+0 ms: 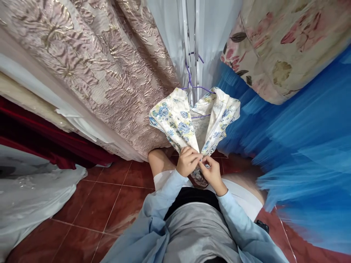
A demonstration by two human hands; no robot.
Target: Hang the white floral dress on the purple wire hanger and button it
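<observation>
A white blouse (183, 122) printed with blue roses hangs in front of me on a thin purple wire hanger (189, 75). Its neckline gapes in a deep V, and the lower part bunches up above my lap. At the bottom of that V, my left hand (188, 160) pinches the front edge of the cloth. Close against it, my right hand (211, 171) has thumb and forefinger closed on the other front edge. The fingertips of both hands meet there; any fastener between them is too small to make out.
A pink and gold brocade fabric (109, 73) hangs on the left, beside dark red cloth (41, 131). Blue tulle (309, 153) and a flowered fabric (285, 51) hang on the right. White metal bars (196, 33) stand behind the hanger. Red tiles (104, 208) cover the floor.
</observation>
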